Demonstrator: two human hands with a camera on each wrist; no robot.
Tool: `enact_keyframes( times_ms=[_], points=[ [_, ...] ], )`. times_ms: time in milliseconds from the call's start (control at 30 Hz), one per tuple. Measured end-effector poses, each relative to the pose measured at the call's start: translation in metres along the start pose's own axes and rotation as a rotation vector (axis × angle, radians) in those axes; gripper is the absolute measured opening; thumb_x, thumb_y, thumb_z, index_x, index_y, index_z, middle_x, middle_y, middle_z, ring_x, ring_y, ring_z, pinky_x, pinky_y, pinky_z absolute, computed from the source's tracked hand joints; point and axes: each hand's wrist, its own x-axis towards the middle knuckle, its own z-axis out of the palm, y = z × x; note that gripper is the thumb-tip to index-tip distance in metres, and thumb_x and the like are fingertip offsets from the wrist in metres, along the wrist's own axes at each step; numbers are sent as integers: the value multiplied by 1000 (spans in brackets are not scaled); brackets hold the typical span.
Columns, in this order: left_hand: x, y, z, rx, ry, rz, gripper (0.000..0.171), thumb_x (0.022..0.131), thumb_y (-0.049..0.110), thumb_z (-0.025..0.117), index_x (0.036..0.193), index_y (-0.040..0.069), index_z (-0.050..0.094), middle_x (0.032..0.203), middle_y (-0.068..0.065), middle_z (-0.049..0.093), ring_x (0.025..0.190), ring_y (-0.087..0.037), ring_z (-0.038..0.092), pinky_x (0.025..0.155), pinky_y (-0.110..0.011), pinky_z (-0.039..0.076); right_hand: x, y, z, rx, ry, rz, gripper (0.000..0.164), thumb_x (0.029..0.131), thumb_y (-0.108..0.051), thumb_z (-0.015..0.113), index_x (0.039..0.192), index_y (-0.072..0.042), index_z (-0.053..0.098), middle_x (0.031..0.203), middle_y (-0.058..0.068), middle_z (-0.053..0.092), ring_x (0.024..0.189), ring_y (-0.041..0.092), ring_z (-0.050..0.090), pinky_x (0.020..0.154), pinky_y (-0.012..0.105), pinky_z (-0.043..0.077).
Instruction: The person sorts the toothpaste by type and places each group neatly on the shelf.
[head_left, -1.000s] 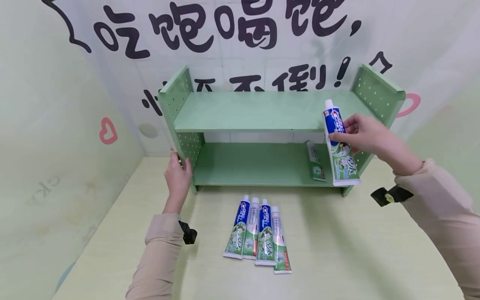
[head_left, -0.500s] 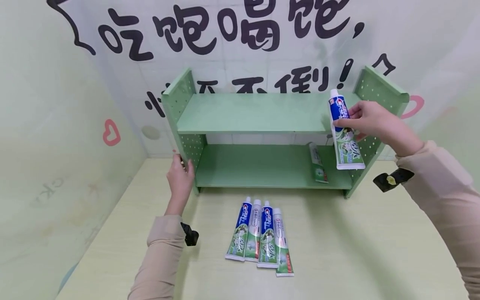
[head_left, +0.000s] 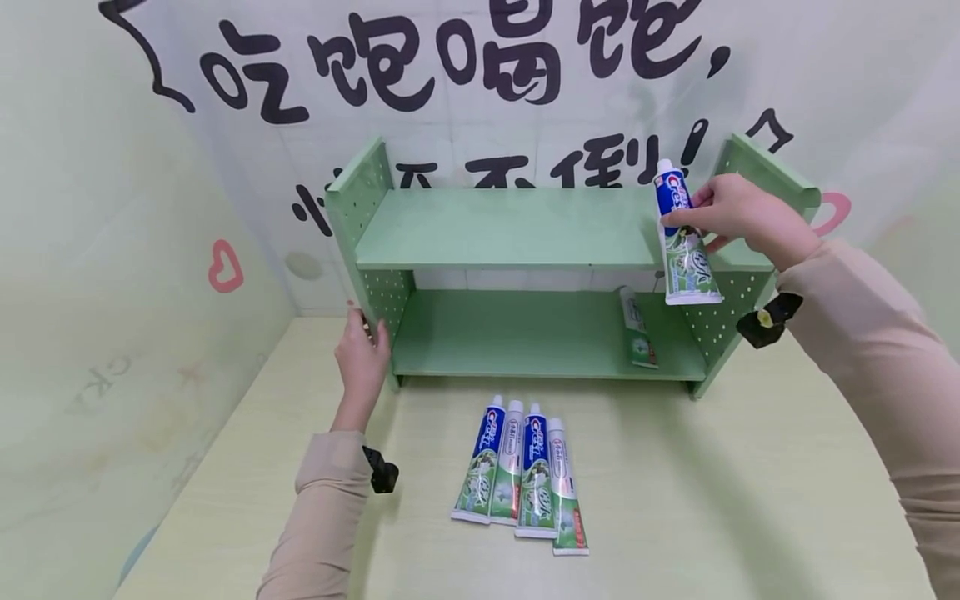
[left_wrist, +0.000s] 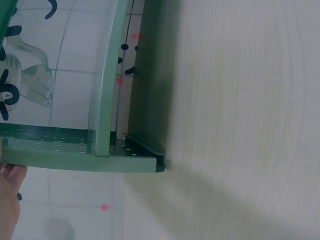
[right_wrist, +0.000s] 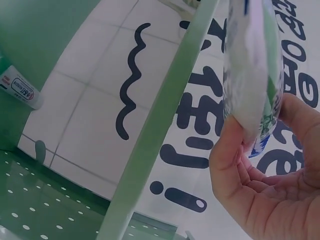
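Note:
My right hand (head_left: 738,212) holds a blue-and-green toothpaste tube (head_left: 686,242), thumb on one side and fingers on the other. Its white cap points up, and the tube overlaps the right end of the upper board in the head view; from the right wrist it shows edge-on (right_wrist: 255,65). At the left, my left hand (head_left: 362,358) grips the side panel of a green two-tier shelf (head_left: 487,225). A second, white-and-green toothpaste tube (head_left: 637,329) lies on the lower board near the right side. Several more toothpaste tubes (head_left: 536,475) lie side by side on the table before the shelf.
The pale wooden table (head_left: 675,517) extends around the shelf. Behind it stands a wall (head_left: 480,92) with large black lettering. Perforated side panels (head_left: 772,187) rise above the upper board at both ends.
My right hand has raised the toothpaste tube from in front of the lower board to the height of the upper board. My left hand stays at the shelf's side.

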Motion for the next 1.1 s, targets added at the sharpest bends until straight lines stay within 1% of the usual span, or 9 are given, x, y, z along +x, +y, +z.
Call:
enact_keyframes(
  times_ms=[100,300,467,600,733,800,967,1033,1100],
  points=[
    [0,0,0,-1,0,3,26,92,13,51,109,-6,47,106,-25,61,88,-37,65,68,-46,56,7,-2,-3,-2,-13,13,48,85,-34,60,105,8,49,78,0,57,64,8,56,60,26,56],
    [2,-1,-5,5,25,12,25,91,12,51,108,-6,47,105,-26,62,87,-37,65,69,-46,56,21,-12,-11,-13,-39,16,45,85,-35,60,98,7,55,70,-4,58,63,8,56,61,26,56],
    [0,-1,-6,17,13,18,25,91,11,52,109,-6,47,105,-26,62,86,-38,66,68,-46,56,30,-11,-16,10,-49,61,41,86,-34,60,94,5,55,66,-5,57,60,8,57,61,26,56],
    [-2,-2,-6,21,4,23,26,91,11,52,110,-6,46,106,-27,62,86,-38,66,66,-46,56,37,-8,-19,35,-55,94,33,86,-33,61,81,-1,56,63,-5,56,58,9,57,60,25,56],
    [-2,-2,-5,20,16,32,25,90,11,53,109,-6,47,105,-27,62,85,-39,66,66,-47,56,42,-3,-24,35,-55,112,31,85,-33,61,71,-6,55,63,-5,55,58,8,57,61,25,56],
    [-2,-3,-5,24,22,34,25,90,11,53,108,-5,48,104,-27,62,85,-38,66,66,-48,56,44,-1,-25,34,-55,116,32,85,-34,61,69,-7,55,63,-6,55,59,8,57,61,25,56],
    [-2,-3,-6,27,20,42,25,90,12,53,107,-6,48,103,-27,63,84,-38,66,67,-49,55,50,5,-23,33,-44,126,34,85,-35,60,72,-6,50,64,-5,54,59,7,55,62,26,56],
    [-2,-3,-6,24,19,43,25,90,12,53,107,-6,48,102,-27,63,83,-38,66,67,-49,55,52,6,-22,35,-46,134,35,86,-35,59,74,-4,47,64,-5,54,59,7,56,62,26,56],
    [-3,-3,-7,21,19,44,24,90,11,54,106,-6,48,101,-27,63,83,-39,65,66,-48,55,55,7,-22,40,-53,147,36,86,-35,60,78,-2,48,65,-4,54,61,8,55,63,27,56]
  ],
)
